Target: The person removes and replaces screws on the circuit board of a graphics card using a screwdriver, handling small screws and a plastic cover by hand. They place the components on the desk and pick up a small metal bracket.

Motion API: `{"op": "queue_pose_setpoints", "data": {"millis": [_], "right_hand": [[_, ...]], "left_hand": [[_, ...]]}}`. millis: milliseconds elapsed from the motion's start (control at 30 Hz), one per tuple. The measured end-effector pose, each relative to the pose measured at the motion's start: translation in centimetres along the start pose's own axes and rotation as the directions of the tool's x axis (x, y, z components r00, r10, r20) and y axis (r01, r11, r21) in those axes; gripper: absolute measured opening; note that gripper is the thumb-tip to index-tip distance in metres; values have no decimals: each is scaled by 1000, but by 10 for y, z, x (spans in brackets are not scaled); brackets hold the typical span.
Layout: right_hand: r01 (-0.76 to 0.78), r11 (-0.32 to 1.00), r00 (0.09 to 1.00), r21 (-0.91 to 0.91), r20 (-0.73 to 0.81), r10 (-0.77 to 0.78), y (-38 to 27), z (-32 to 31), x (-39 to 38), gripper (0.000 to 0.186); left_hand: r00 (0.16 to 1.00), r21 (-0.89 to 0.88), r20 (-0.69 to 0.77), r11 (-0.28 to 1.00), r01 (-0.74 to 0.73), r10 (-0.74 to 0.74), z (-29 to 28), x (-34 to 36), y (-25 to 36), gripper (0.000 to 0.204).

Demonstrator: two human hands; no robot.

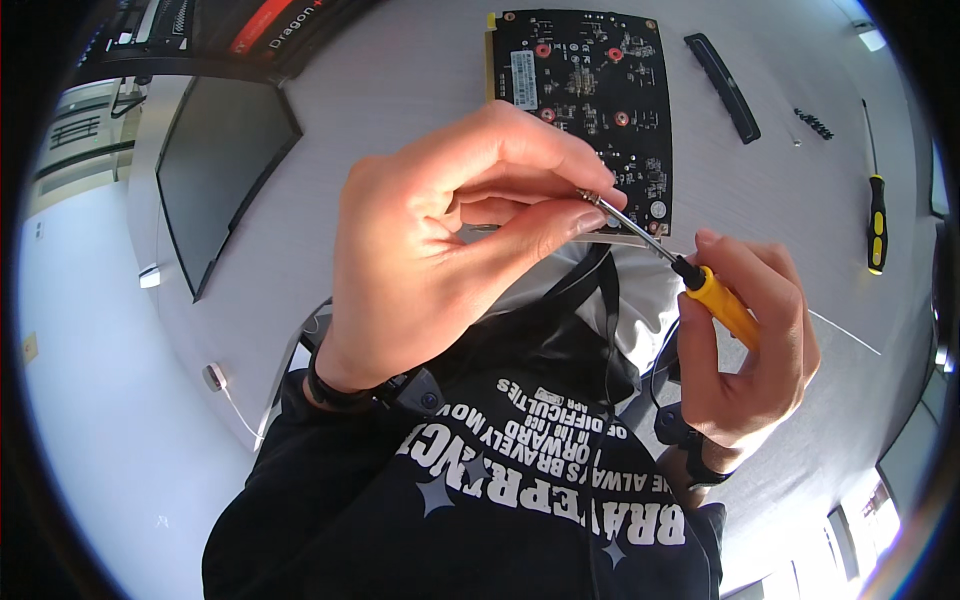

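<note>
My right hand (755,345) is wrapped round the yellow and black handle of a screwdriver (722,305), its steel shaft pointing up and to the left. At the shaft's tip sits a small screw (588,196), pinched between the thumb and forefinger of my left hand (430,230). The fingertips hide part of the screw. Just beyond both hands, a black graphics card (640,95) lies on the table with its circuit side up, several round reddish spots around its middle. My left hand covers its lower left corner.
Right of the card lie a black curved strip (722,88), a row of dark screws (813,124), one small loose screw (797,143) and another yellow and black screwdriver (877,225). A dark flat panel (222,165) stands at left, near a printed box (290,35).
</note>
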State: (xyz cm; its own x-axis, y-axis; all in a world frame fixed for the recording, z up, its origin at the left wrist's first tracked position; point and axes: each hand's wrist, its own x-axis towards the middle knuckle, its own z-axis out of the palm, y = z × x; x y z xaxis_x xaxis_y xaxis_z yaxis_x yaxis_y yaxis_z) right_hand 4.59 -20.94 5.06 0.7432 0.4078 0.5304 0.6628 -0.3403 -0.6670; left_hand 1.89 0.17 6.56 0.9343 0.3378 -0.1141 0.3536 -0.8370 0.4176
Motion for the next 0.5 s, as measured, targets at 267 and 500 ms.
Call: {"op": "queue_pose_setpoints", "data": {"millis": [267,500], "right_hand": [[2,1000,1000,-13,12,-1,3,-3,-2,45],[-16,999,999,-28,39,17,1,-8,-2,43]], "left_hand": [[999,72,-23,996,48,-47,1,0,4,16],[995,118,-60,989,88,-82,1,3,-1,16]]}}
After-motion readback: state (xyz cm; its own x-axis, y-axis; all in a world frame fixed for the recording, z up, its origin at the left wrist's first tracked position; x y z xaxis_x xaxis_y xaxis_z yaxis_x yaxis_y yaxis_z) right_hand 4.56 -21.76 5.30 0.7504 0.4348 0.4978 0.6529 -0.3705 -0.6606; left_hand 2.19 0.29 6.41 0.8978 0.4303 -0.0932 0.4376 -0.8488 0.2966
